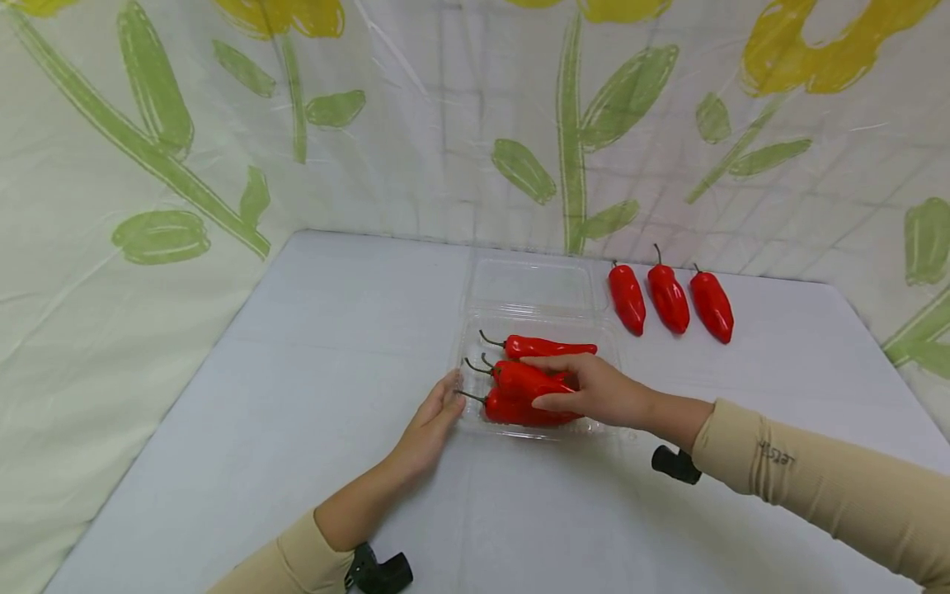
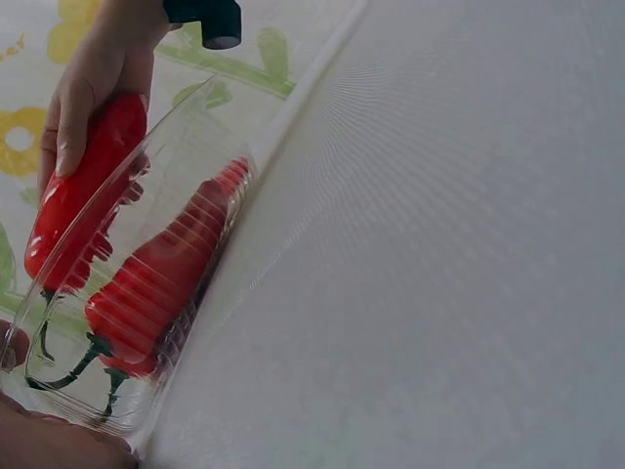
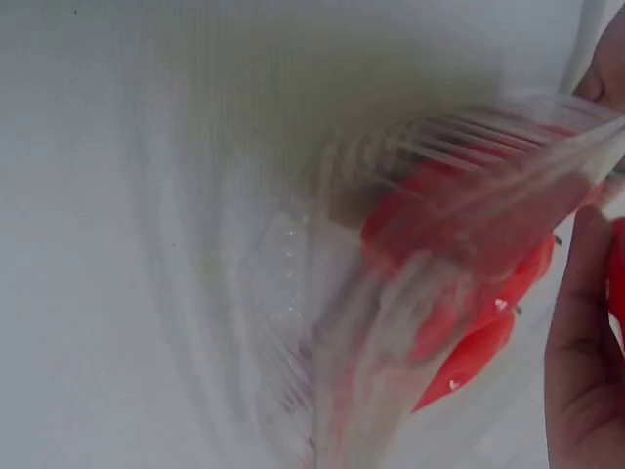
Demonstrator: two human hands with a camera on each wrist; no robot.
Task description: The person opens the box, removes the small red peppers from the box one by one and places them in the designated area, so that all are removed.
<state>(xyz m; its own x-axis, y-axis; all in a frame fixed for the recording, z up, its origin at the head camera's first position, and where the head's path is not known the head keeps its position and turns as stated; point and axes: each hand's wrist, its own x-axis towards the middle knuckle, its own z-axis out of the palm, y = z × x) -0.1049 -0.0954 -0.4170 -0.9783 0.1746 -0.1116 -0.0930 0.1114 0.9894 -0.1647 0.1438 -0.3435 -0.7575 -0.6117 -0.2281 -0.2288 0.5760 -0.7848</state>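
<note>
A clear plastic clamshell box (image 1: 538,434) stands on the table with several red peppers inside, their stems pointing left. One pepper (image 1: 551,346) lies along the back of the box and another (image 1: 512,410) along the front. My right hand (image 1: 612,392) grips a red pepper (image 1: 522,379) over the box, thumb on the near side and fingers on the far side. That pepper appears raised above the others in the left wrist view. At the box's left end my left hand (image 1: 426,425) holds the wall, with its thumb near the rim.
The box's transparent lid (image 1: 534,282) lies folded back behind it. Three more red peppers (image 1: 669,299) sit in a row at the back right of the white table (image 1: 334,355). A curtain (image 1: 416,165) with printed flowers hangs along the table's far edge.
</note>
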